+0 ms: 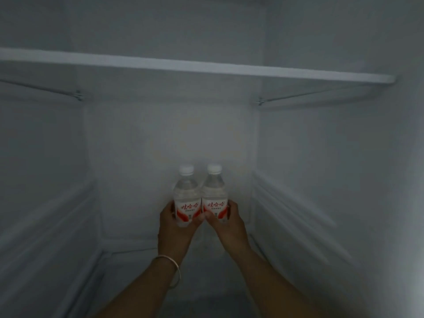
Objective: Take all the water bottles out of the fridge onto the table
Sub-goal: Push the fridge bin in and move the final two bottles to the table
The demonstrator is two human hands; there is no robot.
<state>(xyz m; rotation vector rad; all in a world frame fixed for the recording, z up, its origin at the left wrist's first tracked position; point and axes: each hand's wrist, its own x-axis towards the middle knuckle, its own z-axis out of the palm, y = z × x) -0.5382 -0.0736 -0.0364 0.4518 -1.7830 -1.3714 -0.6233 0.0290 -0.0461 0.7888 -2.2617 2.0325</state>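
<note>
Clear plastic left water bottle (186, 198) is gripped low by the left hand (175, 228); touching it, the right water bottle (214, 196) is gripped by the right hand (227, 223); a white fridge shelf (206, 67) spans above both.

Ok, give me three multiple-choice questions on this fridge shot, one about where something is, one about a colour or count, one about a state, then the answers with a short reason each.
1. Where are the two water bottles?
A. On the shelf above
B. Inside the fridge compartment, below the shelf
C. On a table

2. What colour are the bottle caps?
A. White
B. Blue
C. Green

3. What is the left hand doing?
A. Hanging idle
B. Pressing the fridge wall
C. Gripping a bottle

Answers:
1 B: the left bottle and the right bottle stand side by side, upright, below the white shelf, deep in the compartment.
2 A: both caps look white.
3 C: the left hand wraps round the left bottle's labelled lower part, as the right hand does round the right bottle.
</note>
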